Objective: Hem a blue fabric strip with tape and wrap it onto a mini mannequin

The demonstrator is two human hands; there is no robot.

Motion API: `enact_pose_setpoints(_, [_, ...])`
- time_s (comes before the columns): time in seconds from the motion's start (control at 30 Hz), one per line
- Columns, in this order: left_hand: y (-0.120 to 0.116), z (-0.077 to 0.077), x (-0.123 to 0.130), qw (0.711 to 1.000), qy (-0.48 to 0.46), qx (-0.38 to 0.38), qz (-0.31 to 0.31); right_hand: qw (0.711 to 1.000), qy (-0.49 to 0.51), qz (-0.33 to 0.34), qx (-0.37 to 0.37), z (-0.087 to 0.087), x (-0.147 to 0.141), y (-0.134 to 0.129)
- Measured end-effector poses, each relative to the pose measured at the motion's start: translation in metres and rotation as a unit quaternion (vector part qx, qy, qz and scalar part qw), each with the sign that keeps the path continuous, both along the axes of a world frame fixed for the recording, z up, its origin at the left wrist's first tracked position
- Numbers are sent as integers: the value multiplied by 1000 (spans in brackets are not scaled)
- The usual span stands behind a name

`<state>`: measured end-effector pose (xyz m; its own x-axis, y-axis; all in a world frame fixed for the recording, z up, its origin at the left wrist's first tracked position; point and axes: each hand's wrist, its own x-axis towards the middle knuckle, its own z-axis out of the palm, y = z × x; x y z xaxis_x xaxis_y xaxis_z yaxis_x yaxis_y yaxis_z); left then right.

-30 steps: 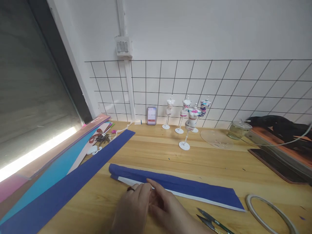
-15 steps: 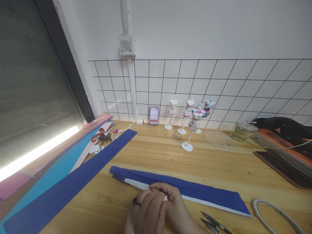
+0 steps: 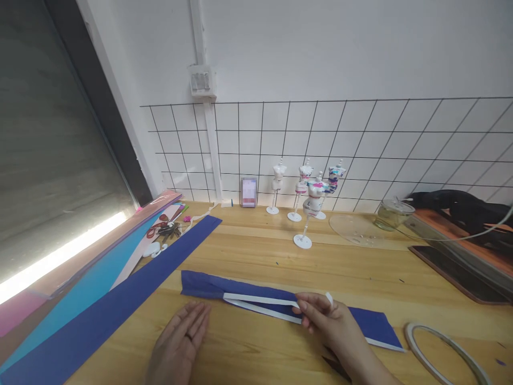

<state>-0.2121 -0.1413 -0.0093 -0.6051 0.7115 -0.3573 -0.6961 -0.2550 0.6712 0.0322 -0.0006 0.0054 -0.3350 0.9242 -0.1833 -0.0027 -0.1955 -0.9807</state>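
"Two fingers [image 3: 315, 314] of the right hand [image 3: 334, 323] do the holding?"

"Thumb and forefinger, pinched closed on a thin white strip [image 3: 260, 299]; its loose end pokes up past the knuckles. It's drawn fairly straight, probably so it lifts without tearing."

"And the left hand [image 3: 178, 342]?"

"Open, fingers straight and together, gripping nothing, just below the sheet's left part. Perhaps it's near to steady things; whether it presses the tabletop [image 3: 240, 355], I can't tell."

"Where's that sheet?"

"Lower centre: the shorter blue sheet [image 3: 200, 284] lies lengthwise across the frame, its white band [image 3: 264, 311] along the near edge, I'd guess for easy reach. The strip meets it left of centre."

"What's around the right hand?"

"Dark blades [image 3: 335, 366] show beneath the wrist, and a tape ring [image 3: 444, 347] lies lower right, likely handy there."

"Farther out?"

"A long blue strip [image 3: 120, 294] slants up the left, overlapping a cyan sheet [image 3: 100, 267], perhaps to leave working room. Small dress forms [image 3: 312, 206] and an upright phone [image 3: 249, 192] stand mid-frame near the wall, the phone angled for viewing, it seems."
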Motion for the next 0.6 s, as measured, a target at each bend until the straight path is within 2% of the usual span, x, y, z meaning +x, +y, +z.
enact_pose_setpoints(0.23, [22, 28, 22, 995, 38, -78, -46, 995, -34, -88, 32, 16, 32, -3])
enact_pose_setpoints(0.4, [31, 26, 32, 994, 18, -79, -78, 992, -69, -103, 20, 25, 67, 2])
enact_pose_setpoints(0.5, [35, 24, 37, 993, 37, -80, -78, 992, -78, -102, -3, 24, 92, 9])
enact_pose_setpoints(0.6, [38, 23, 40, 992, 40, -82, -90, 989, -62, -130, -20, 18, 119, 15])
